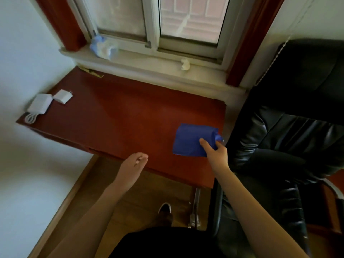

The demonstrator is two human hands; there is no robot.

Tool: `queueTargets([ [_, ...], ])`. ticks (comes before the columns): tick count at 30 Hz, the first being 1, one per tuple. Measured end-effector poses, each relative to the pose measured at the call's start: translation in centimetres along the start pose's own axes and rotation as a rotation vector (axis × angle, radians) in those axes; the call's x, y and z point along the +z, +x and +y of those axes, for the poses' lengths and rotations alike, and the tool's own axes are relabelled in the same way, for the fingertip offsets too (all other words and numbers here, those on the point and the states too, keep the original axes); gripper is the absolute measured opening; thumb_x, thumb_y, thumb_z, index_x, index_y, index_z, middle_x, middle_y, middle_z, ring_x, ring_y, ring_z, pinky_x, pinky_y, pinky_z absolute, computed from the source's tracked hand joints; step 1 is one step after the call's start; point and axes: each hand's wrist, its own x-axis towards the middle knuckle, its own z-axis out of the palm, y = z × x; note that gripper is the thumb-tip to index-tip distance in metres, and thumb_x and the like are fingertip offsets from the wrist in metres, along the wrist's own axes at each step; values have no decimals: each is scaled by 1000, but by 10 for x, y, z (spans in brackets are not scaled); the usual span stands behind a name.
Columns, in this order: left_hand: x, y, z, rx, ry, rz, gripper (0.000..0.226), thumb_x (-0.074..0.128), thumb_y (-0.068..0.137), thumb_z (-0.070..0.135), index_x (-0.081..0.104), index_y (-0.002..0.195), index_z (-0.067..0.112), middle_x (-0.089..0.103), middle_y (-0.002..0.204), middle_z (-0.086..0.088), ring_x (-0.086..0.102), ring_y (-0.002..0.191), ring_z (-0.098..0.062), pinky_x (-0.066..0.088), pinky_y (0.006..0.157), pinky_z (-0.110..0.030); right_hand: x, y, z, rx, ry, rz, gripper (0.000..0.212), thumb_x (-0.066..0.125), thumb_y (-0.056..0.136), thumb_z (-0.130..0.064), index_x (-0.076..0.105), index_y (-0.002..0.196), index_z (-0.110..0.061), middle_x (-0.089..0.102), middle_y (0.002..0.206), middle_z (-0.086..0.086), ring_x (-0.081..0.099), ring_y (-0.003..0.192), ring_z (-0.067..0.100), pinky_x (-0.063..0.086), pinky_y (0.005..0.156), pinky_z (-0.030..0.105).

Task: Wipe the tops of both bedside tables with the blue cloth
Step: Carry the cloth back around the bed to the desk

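Right grip (216, 153) pinching blue cloth (189, 140) on bedside table (130, 118); left grip (135, 162) loosely curled, empty.

Blue cloth (191, 139); dark red table (130, 116); black chair (297, 108); white chargers (41, 104).

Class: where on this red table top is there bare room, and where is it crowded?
Bare: the wide middle of the table top, between the white chargers at its left end and the blue cloth. Crowded: the right end, where the right hand grips the cloth.
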Motion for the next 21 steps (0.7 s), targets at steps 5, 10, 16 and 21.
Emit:
queueTargets([
  [5, 16, 81, -1, 205, 348, 61, 48, 44, 100, 33, 40, 145, 19, 41, 150, 0, 34, 141, -17, 28, 113, -32, 24, 35, 44, 235, -95, 121, 39, 72, 84, -26, 61, 115, -3, 65, 105, 7, 61, 87, 20, 50, 74, 31],
  [10, 47, 113, -33, 245, 647, -94, 57, 40, 99, 39, 25, 152, 22, 22, 161, -4, 15, 150, -23, 16, 119, -39, 19, 39, 74, 353, -278, 178, 24, 71, 84, -28, 58, 96, -11, 64, 101, 11, 58, 84, 24, 51, 78, 37],
  [16, 54, 117, -49, 301, 716, -97, 54, 44, 98, 37, 34, 148, 21, 28, 159, -7, 20, 148, -26, 19, 118, -42, 5, 33, 78, 257, -1036, 186, 66, 58, 85, -53, 44, 132, -7, 53, 126, 19, 54, 107, 34, 48, 78, 38],
  [21, 54, 143, -42, 379, 716, -79, 58, 41, 98, 41, 25, 151, 25, 25, 160, -4, 17, 149, -25, 14, 121, -43, 30, 51, 94, -383, -1218, 20, 61, 45, 93, -47, 36, 147, -20, 40, 151, 10, 32, 142, 32, 32, 113, 52],
])
